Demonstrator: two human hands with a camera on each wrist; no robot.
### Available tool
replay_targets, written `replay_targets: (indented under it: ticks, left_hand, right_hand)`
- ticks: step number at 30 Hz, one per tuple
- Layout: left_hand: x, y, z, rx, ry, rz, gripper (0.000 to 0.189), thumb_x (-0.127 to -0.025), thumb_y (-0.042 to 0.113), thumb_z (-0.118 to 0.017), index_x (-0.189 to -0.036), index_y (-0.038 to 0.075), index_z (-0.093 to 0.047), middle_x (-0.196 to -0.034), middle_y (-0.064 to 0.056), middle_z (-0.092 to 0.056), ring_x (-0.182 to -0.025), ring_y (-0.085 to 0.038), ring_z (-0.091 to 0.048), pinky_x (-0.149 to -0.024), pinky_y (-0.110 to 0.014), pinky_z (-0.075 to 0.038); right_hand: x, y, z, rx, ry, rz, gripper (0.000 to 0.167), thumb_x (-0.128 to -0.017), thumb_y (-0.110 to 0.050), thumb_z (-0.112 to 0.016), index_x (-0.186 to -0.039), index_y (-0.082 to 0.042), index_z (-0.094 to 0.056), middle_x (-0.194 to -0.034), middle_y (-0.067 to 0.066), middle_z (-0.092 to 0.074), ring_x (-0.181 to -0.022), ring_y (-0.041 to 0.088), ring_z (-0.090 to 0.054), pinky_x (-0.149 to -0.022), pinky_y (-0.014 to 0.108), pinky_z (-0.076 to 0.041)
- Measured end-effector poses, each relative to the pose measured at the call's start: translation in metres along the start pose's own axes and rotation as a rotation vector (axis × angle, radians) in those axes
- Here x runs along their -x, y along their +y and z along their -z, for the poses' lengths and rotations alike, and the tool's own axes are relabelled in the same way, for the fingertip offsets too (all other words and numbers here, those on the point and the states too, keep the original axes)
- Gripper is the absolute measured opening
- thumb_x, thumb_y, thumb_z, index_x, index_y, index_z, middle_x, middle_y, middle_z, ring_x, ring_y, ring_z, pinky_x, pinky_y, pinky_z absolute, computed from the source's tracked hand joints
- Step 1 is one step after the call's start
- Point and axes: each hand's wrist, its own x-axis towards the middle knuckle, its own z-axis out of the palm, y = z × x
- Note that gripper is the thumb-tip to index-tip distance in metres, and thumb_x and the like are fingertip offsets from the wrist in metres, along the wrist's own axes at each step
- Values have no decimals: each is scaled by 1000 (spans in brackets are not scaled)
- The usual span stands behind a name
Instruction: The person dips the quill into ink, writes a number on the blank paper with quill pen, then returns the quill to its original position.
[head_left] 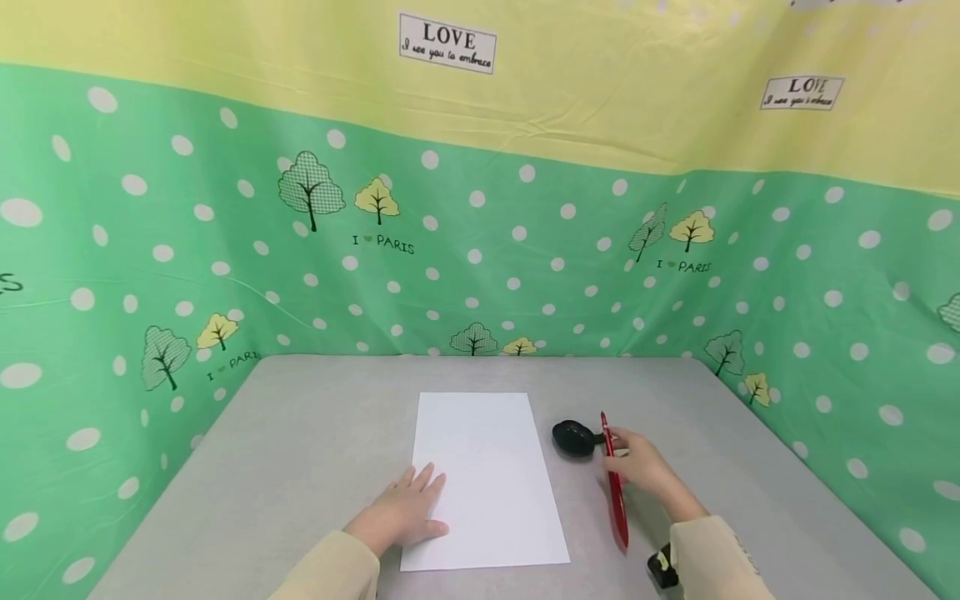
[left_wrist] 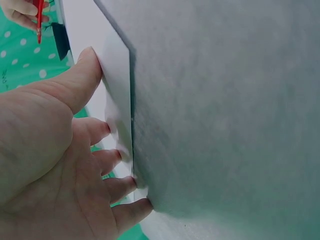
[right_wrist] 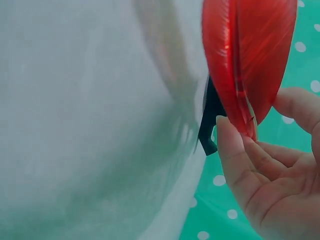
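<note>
My left hand (head_left: pixel 401 508) rests with spread fingers on the left edge of a white sheet of paper (head_left: pixel 491 467). In the left wrist view its thumb and fingertips press along the edge of the paper (left_wrist: pixel 112 60). To the right of the sheet, my right hand (head_left: pixel 641 465) pinches a red feather pen (head_left: pixel 617 500) between thumb and fingers. The pen's narrow tip points away from me, and its broad feather end (right_wrist: pixel 250 55) fills the top of the right wrist view. Just left of the pen lies a glossy black oval thing with a short stub (head_left: pixel 575 439).
A small black object with a yellow-green mark (head_left: pixel 663 567) lies beside the right sleeve (head_left: pixel 716 558). The grey table (head_left: pixel 330 417) reaches back to a green and yellow curtain (head_left: pixel 420 275) with dots and trees, which surrounds it at the back and sides.
</note>
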Motion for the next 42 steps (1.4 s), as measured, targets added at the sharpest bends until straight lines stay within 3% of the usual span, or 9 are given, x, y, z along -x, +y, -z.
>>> replay_targets:
  ticks: [4, 8, 15, 25, 29, 35, 42]
  left_hand:
    - [-1, -1, -1, 3, 10, -3, 72, -81, 41, -64, -137, 0, -40, -144, -22, -28, -131, -45, -19, -103, -59, -19]
    - [-1, -2, -2, 3, 18, -7, 73, -81, 41, -64, -136, 0, -41, -144, -22, -28, -131, -45, -20, -103, -59, -19]
    - [-1, -3, -2, -6, 16, -11, 72, -81, 41, -63, -137, 1, -40, -144, -22, -28, -131, -45, -20, -103, -59, -20]
    - [0, -3, -2, 4, 14, -8, 72, -81, 41, -63, -137, 1, -40, -144, -22, -28, -131, -45, -19, -103, -59, -19]
    - [0, -3, -2, 3, 16, 0, 73, -81, 41, -63, -137, 1, -40, -145, -21, -28, -132, -44, -19, -104, -58, -19]
    - [-1, -2, -1, 12, 9, 14, 73, -81, 42, -63, -138, 2, -40, -145, -20, -27, -132, -43, -18, -104, -57, -18]
    - [0, -2, -1, 14, 4, 9, 73, -81, 42, -63, -137, 2, -40, -145, -21, -27, -132, -43, -18, -104, -57, -18]
  right_hand:
    - [1, -1, 1, -75, -9, -4, 65, -80, 1, -62, -135, 13, -30, -111, 32, -52, -71, 25, -60, -59, 37, -55]
    - [1, 0, 1, -132, -13, -9, 67, -81, 3, -61, -139, 7, -28, -111, 33, -53, -69, 23, -60, -58, 38, -54]
    - [0, 0, 1, -132, -10, -11, 58, -81, 1, -63, -134, 4, -41, -109, 29, -55, -67, 20, -58, -58, 37, -54]
    - [0, -1, 1, -122, -11, -15, 51, -84, -3, -63, -130, 8, -45, -101, 20, -60, -70, 19, -59, -60, 36, -54]
    - [0, 0, 2, -162, -14, -37, 51, -85, -7, -63, -131, 6, -45, -105, 19, -58, -79, 24, -61, -63, 35, -55]
    - [1, -1, 4, -306, -40, -56, 53, -88, -12, -62, -135, 2, -42, -117, 22, -54, -98, 34, -59, -74, 37, -54]
    - [1, -3, 8, -427, -53, -53, 52, -92, -21, -58, -136, 1, -41, -127, 27, -46, -104, 35, -55, -77, 39, -53]
